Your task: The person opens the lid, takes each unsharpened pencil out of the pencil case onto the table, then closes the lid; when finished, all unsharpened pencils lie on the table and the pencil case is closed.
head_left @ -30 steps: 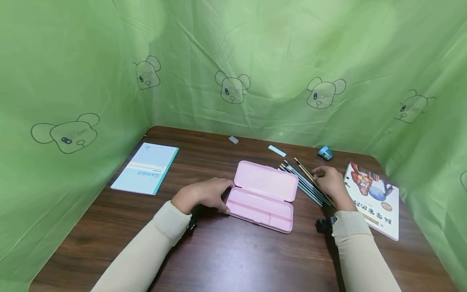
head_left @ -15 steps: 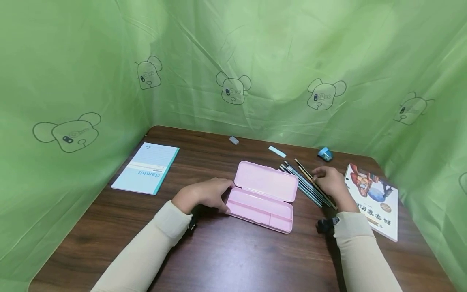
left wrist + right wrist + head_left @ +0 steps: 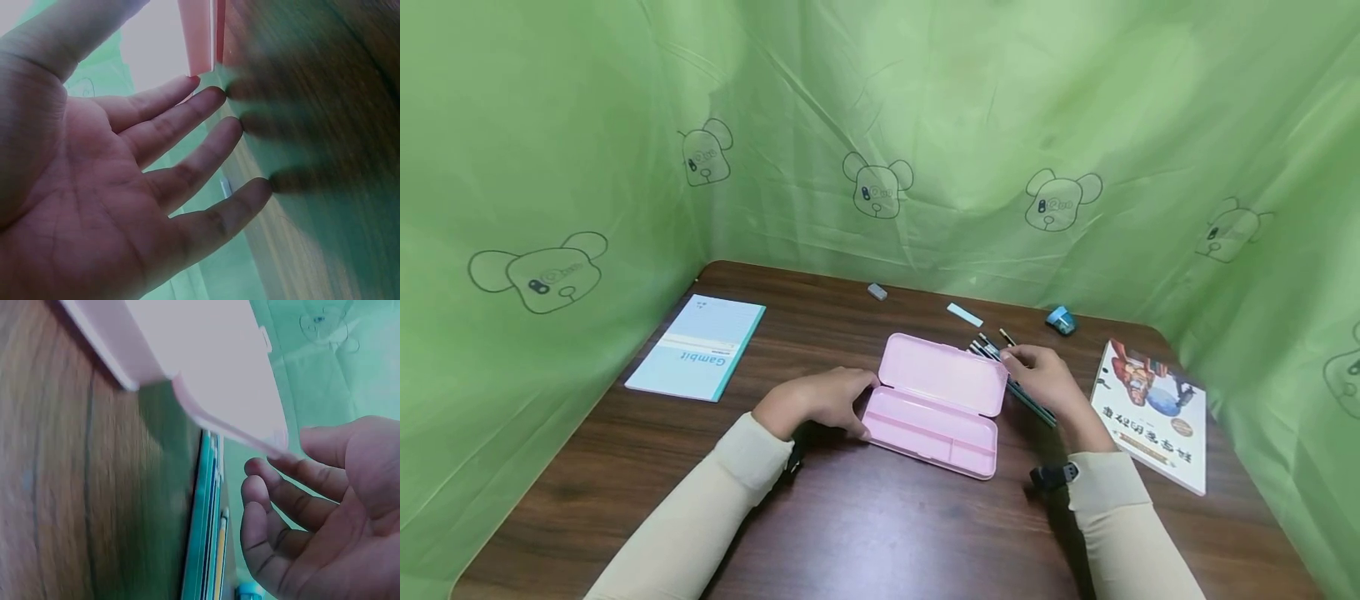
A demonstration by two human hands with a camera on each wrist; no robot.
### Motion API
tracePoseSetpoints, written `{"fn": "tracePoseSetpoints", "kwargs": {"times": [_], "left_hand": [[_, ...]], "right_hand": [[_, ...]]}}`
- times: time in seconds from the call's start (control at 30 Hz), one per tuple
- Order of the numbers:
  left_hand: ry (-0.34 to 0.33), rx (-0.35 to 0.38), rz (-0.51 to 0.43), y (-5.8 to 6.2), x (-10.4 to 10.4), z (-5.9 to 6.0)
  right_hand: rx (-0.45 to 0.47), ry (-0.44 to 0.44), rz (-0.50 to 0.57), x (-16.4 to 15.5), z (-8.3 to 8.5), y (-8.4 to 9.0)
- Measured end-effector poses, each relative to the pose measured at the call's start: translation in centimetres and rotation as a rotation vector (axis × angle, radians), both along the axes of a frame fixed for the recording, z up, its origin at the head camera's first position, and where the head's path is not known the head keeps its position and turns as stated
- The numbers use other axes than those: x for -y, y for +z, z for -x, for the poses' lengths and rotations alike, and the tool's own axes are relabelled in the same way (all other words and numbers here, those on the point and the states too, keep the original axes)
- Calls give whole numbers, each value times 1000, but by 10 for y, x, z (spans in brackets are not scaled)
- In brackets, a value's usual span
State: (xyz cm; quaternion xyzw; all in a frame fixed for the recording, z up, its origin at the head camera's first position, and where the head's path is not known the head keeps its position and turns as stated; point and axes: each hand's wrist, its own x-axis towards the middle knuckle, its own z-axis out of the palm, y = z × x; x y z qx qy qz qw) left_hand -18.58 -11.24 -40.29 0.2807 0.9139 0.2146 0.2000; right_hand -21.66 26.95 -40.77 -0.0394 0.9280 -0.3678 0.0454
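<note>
A pink pencil case (image 3: 936, 408) lies unfolded on the brown table, its lid (image 3: 943, 375) away from me and its divided tray toward me. My left hand (image 3: 823, 400) is at the case's left end, thumb by the near corner. In the left wrist view its fingers (image 3: 181, 175) are spread and nearly straight, one fingertip at the pink edge. My right hand (image 3: 1045, 379) is at the lid's right edge. The right wrist view shows the index fingertip touching the lid corner, the thumb slightly apart and the other fingers loosely bent. Several pencils (image 3: 209, 519) lie beside the lid, partly hidden.
A notebook (image 3: 696, 346) lies at the left, a picture-covered book (image 3: 1153, 417) at the right. Along the back are a grey eraser (image 3: 877, 292), a pale blue strip (image 3: 965, 314) and a blue pencil sharpener (image 3: 1062, 320). Green cloth hangs around the table.
My right hand has left the pencils and moved left to the lid's right edge. My left hand stays at the case's left end.
</note>
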Motion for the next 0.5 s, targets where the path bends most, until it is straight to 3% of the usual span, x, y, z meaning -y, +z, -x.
{"fn": "tracePoseSetpoints", "kwargs": {"times": [0.23, 0.5], "left_hand": [[-10, -6, 15, 1, 1, -1], [-3, -25, 60, 2, 1, -2]], "right_hand": [[-72, 35, -39, 12, -15, 10], [-167, 44, -93, 28, -51, 26]]}}
